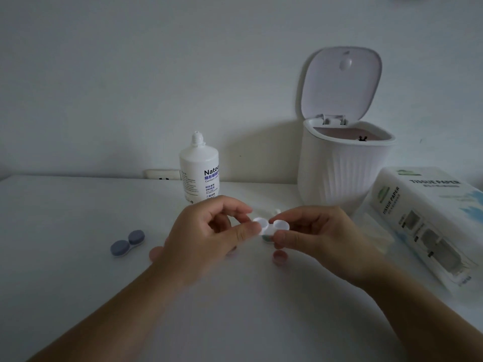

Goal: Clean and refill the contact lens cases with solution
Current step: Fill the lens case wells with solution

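Observation:
Both hands hold a white contact lens case [271, 226] with its two wells uncapped, lifted just above the table. My left hand [206, 231] pinches its left end; my right hand [313, 231] pinches its right end. A pink cap [279, 257] lies on the table under my right hand, and a greenish cap [266, 239] shows just below the case. A second case with blue-grey caps [127, 242] lies closed to the left. The white solution bottle [199, 169] stands upright behind my left hand.
A white ribbed bin [345, 173] with its lid flipped up stands at the back right. A tissue paper pack [428, 226] lies at the right edge. A wall socket [162, 175] sits behind the white table [235, 309].

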{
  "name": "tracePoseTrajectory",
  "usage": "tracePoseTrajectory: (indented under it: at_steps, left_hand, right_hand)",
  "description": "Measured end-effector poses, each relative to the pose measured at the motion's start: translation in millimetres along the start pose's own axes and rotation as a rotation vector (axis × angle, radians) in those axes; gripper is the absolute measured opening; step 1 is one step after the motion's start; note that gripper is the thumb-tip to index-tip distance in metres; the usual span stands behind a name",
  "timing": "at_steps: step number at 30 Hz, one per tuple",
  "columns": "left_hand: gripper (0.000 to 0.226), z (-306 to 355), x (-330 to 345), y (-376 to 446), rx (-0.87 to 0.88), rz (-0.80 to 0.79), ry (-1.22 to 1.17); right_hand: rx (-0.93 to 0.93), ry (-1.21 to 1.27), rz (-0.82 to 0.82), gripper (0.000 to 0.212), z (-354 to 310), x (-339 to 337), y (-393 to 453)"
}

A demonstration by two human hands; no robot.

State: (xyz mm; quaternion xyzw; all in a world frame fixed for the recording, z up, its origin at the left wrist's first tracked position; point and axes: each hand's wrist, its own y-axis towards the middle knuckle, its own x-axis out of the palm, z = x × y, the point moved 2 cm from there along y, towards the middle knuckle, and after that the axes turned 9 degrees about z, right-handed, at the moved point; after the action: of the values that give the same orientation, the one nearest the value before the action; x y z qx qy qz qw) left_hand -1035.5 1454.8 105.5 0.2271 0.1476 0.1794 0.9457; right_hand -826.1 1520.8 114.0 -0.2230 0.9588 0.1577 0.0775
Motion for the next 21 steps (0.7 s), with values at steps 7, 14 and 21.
tracePoseTrajectory:
  at_steps: [7,14,21]
  left_hand:
    - [0.040,3.4,-26.8,11.6,0.055,0.543,0.082]
    - [0.026,-10.6,-41.7,23.2,-0.138,0.645,0.089]
    - [0.077,-27.6,-25.9,37.7,-0.286,0.418,0.187]
  right_hand:
    - [0.005,-0.039,0.078,0.019,4.7,-1.6,0.8]
    - [0.089,-0.002,0.165,0.021,6.9,-6.9,1.2]
    - [0.150,0.060,0.209,0.035,14.4,-6.8,4.8]
